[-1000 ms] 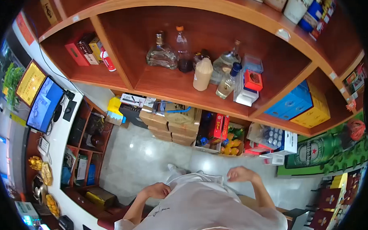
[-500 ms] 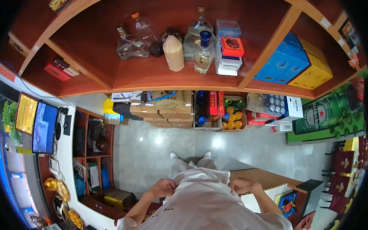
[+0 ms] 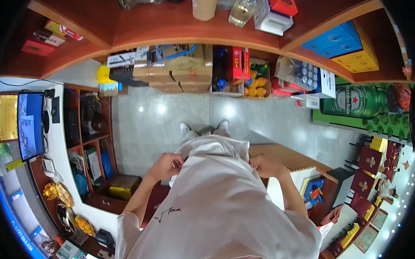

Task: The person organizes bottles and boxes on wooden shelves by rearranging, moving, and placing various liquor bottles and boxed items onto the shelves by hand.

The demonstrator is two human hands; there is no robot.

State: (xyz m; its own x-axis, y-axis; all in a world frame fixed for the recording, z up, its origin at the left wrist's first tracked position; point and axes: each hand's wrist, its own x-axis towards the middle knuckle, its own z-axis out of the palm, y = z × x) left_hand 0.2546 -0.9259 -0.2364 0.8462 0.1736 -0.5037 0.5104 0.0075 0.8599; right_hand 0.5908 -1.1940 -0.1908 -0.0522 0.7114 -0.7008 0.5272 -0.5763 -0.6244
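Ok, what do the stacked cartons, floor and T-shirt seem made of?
Stacked cartons: likely cardboard, matte brown, with straight edges.
Floor: polished tile or stone, can't tell which; glossy grey, reflecting bright lights.
T-shirt: soft fabric, perhaps cotton; matte white, wrinkling in loose folds.

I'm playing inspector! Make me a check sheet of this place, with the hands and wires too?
Surface: grey floor, shiny, with bright light spots.
Things at the hands: white shirt, worn, wrinkled near its bottom edge.
Clutter: stacked cartons and yellow bottles under the wooden shelf.
Hands: left hand and right hand at the shirt's sides; grip unclear.
Cables: dark cable above the monitor.
Surroundings: big green bottle shape on the right.
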